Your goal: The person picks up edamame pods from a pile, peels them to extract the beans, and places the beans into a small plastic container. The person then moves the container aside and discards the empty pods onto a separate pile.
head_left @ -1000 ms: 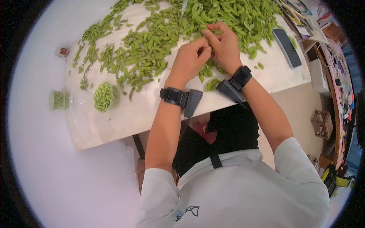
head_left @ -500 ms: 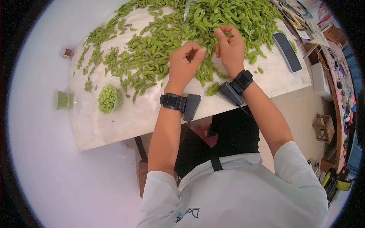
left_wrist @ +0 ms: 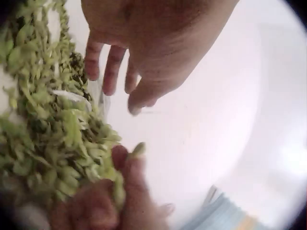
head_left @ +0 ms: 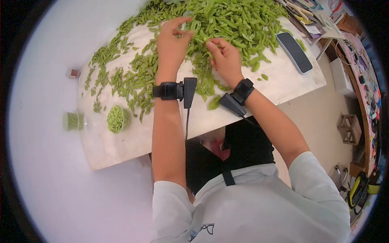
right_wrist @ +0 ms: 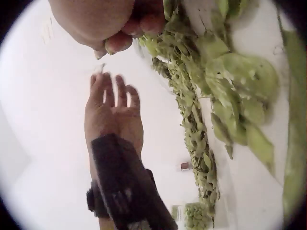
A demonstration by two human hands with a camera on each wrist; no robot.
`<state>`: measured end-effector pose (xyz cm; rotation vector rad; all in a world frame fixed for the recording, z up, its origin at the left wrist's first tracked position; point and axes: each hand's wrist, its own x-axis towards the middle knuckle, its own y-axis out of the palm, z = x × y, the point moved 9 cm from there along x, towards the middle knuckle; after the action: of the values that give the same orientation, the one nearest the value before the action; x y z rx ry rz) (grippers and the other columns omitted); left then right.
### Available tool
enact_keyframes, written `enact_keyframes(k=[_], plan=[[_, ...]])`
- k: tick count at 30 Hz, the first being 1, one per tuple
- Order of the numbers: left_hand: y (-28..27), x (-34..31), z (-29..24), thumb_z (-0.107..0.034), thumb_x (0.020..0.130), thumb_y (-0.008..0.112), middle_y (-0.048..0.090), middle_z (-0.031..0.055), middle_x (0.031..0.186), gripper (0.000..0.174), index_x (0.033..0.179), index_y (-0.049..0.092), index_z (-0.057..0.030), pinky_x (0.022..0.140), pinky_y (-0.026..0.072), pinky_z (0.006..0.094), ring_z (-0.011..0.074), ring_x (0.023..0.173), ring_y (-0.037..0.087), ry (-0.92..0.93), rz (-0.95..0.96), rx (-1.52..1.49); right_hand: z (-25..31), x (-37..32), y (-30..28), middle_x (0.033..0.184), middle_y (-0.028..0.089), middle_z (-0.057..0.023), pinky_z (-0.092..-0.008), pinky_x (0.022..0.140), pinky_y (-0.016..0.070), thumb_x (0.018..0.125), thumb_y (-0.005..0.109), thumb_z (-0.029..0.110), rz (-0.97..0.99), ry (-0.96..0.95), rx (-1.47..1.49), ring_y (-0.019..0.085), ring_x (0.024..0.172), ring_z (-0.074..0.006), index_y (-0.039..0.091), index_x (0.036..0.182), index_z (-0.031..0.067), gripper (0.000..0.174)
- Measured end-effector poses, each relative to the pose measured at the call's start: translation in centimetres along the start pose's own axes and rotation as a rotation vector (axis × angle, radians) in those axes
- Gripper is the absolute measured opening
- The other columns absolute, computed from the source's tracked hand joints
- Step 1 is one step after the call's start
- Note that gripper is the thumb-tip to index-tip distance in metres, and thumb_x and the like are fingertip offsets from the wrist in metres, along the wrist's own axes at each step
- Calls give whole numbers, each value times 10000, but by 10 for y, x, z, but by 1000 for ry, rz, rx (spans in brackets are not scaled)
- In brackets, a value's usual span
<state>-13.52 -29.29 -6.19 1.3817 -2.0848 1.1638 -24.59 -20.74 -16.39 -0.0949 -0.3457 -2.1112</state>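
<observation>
My left hand (head_left: 172, 44) hovers over the left side of a heap of green soybean pods (head_left: 239, 24), its fingers loosely spread in the left wrist view. Nothing shows in its grasp there. My right hand (head_left: 227, 60) pinches a green pod (left_wrist: 138, 149) between thumb and fingers at the near side of the heap. In the right wrist view its fingers (right_wrist: 120, 43) are curled, and the left hand (right_wrist: 115, 120) reaches up below them. Flattened green pods (right_wrist: 244, 81) lie on the table beside the right hand.
A clear cup of shelled green beans (head_left: 117, 119) stands at the table's left, with a clear tub (head_left: 73, 121) farther left. Scattered pods (head_left: 142, 69) cover the left middle. A phone (head_left: 294, 52) lies on the right, near a cluttered shelf (head_left: 308, 18).
From near each other, the hands have parted. My left hand has moved left and farther forward over the pods, its fingers opening out. The right has shifted slightly left and toward me.
</observation>
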Motion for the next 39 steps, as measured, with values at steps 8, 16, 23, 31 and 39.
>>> enact_keyframes(k=[8, 16, 23, 31, 39], plan=[[21, -59, 26, -112, 848, 672, 646, 28, 846, 227, 1021, 637, 30, 644, 440, 218, 65, 692, 541, -550, 93, -539, 2, -4, 8, 599, 509, 19, -217, 469, 371, 939, 550, 214, 109, -5, 16, 459, 503, -50, 631, 981, -10, 242], [13, -77, 45, -74, 878, 613, 599, 39, 767, 104, 901, 624, 26, 652, 449, 244, 115, 674, 542, -491, 31, -604, -4, -11, 30, 579, 514, 21, -219, 460, 359, 931, 559, 218, 324, 53, -99, 452, 495, -43, 650, 938, 16, 222], [16, -85, 53, -101, 885, 628, 593, 31, 723, 132, 810, 599, 4, 614, 425, 218, 84, 646, 519, -478, 23, -697, -9, -10, 36, 563, 517, -5, -245, 448, 365, 946, 535, 266, 386, -12, -253, 454, 466, -73, 632, 853, 35, 267], [21, -89, 53, -143, 903, 619, 597, 19, 715, 164, 815, 597, -6, 602, 421, 213, 77, 638, 519, -512, 55, -710, -12, -14, 39, 579, 527, -24, -253, 432, 383, 969, 485, 284, 411, 55, -145, 469, 433, -98, 597, 857, 9, 317], [18, -92, 60, -175, 913, 605, 561, 4, 692, 175, 829, 569, -26, 595, 425, 222, 83, 628, 524, -490, 74, -479, -16, -9, 30, 538, 523, -7, -234, 408, 368, 920, 583, 237, 321, 51, -211, 462, 421, -70, 595, 903, 10, 228]])
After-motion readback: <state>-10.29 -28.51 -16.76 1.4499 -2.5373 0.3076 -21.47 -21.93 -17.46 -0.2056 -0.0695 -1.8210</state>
